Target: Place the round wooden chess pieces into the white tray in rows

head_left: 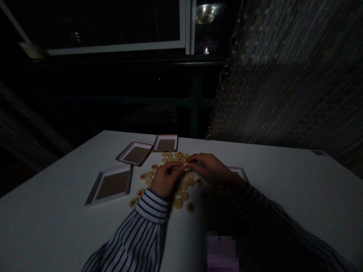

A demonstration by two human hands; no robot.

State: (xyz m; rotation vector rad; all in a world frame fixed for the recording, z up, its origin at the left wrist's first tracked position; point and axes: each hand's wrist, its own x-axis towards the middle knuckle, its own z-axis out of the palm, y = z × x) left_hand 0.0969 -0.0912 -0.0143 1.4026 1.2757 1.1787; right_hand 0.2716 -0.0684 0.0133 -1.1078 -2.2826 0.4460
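Observation:
Round wooden Chinese chess pieces [184,196] lie scattered on the white table, some showing red or black characters and others plain. My left hand [166,179] is over the middle of them, its thumb and forefinger closed at the edge of a Chinese chess piece [186,167] with a black character. From the other side my right hand [210,168] reaches in, its fingertips pinched at that same piece. Its lower fingers are in shadow. A red-marked piece [143,176] lies left of my left hand, and a black-marked piece [191,207] lies nearer to me.
Three shallow box trays stand left and behind the pieces: a near one [129,181], a middle one [120,155] and a far one [176,143]. Another pale tray [241,172] is partly hidden behind my right arm. A bead curtain [269,87] hangs beyond the table's right side.

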